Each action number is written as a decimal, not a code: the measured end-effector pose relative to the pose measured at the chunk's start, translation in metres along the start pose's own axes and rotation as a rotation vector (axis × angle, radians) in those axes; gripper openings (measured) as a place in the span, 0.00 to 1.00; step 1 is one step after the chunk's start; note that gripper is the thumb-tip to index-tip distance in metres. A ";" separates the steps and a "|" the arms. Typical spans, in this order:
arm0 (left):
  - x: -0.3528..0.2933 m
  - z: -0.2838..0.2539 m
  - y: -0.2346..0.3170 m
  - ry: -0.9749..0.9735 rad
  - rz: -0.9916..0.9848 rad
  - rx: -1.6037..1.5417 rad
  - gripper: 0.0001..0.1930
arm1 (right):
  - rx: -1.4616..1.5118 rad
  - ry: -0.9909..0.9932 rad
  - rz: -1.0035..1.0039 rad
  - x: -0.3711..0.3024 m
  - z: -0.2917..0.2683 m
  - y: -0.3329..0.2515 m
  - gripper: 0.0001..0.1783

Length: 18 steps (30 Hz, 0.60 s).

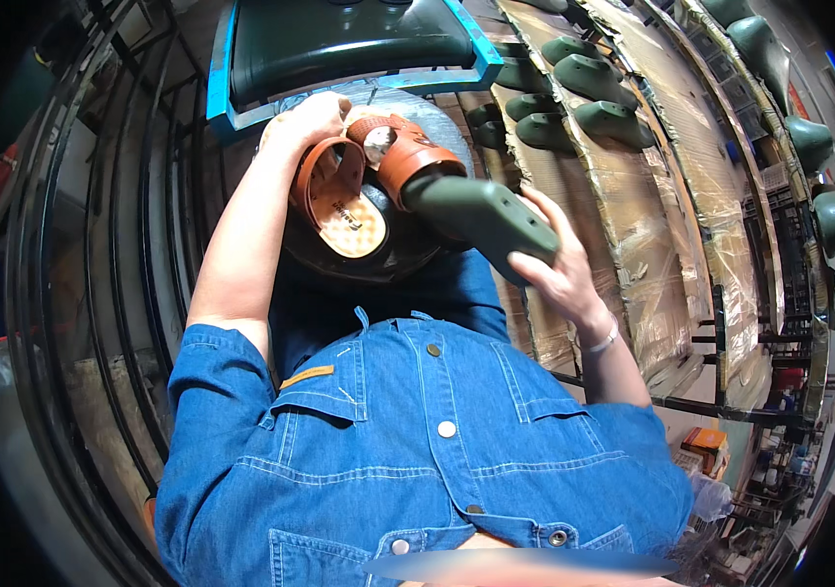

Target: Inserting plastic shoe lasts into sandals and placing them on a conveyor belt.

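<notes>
My left hand [316,119] is closed at the toe end of a brown sandal [349,227] with a light, dimpled insole; its fingertips are partly hidden. Right beside it lies a second brown sandal [424,159] with a cut-out, textured upper. A dark green shoe last [486,213] sticks out of that sandal's heel strap, its front part hidden under the upper. My right hand [562,266] grips the last's heel end, thumb on the near side and fingers on the far side. Both sandals rest on a round, worn stand [449,115] in front of my lap.
Beyond the stand is a dark padded seat [349,44] in a blue frame [221,73]. To the right, a slanted rack [667,293] covered with cardboard and plastic bears several green lasts [589,76]. Black metal rails [124,225] run along the left.
</notes>
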<state>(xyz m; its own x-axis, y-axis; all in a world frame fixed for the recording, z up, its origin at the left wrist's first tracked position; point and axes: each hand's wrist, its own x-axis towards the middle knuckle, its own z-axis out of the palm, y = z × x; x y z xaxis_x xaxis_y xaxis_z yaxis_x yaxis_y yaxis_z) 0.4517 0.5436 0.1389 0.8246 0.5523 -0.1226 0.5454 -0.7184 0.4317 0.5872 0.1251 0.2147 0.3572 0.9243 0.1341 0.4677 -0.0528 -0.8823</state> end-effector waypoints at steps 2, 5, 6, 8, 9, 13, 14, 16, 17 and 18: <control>-0.002 0.015 -0.011 0.043 0.060 -0.141 0.17 | -0.548 0.014 -0.169 0.035 0.017 0.031 0.55; -0.005 0.015 -0.004 0.095 0.102 -0.090 0.24 | -0.172 -0.127 -0.012 0.077 0.044 0.034 0.61; -0.009 0.015 0.000 0.112 0.091 -0.108 0.27 | -0.168 -0.127 -0.017 0.080 0.051 0.036 0.61; -0.008 0.010 0.001 0.128 0.083 -0.122 0.30 | -0.332 -0.063 -0.065 0.083 0.060 0.045 0.62; -0.009 0.008 -0.010 0.119 0.093 -0.175 0.30 | -0.323 -0.074 -0.072 0.085 0.065 0.046 0.62; -0.015 -0.017 -0.002 0.262 0.128 -0.256 0.23 | 0.173 -0.170 0.111 0.075 0.052 0.054 0.51; -0.022 -0.025 0.007 0.263 0.159 -0.235 0.21 | 0.198 -0.096 0.056 0.073 0.049 0.065 0.47; -0.060 -0.051 0.072 0.111 0.152 -0.251 0.21 | 0.131 0.076 -0.038 0.068 0.032 0.075 0.36; -0.078 -0.051 0.105 -0.025 0.134 -0.269 0.22 | 0.095 0.202 0.014 0.061 0.022 0.067 0.31; -0.095 -0.042 0.124 0.076 0.211 -0.222 0.23 | 0.141 0.258 0.050 0.058 0.014 0.075 0.28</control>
<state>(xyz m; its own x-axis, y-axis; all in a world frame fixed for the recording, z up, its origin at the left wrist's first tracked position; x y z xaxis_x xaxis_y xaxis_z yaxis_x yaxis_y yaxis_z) 0.4344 0.4194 0.2413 0.8978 0.4370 0.0543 0.3103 -0.7153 0.6262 0.6317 0.1802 0.1494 0.5793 0.7943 0.1831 0.3336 -0.0260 -0.9423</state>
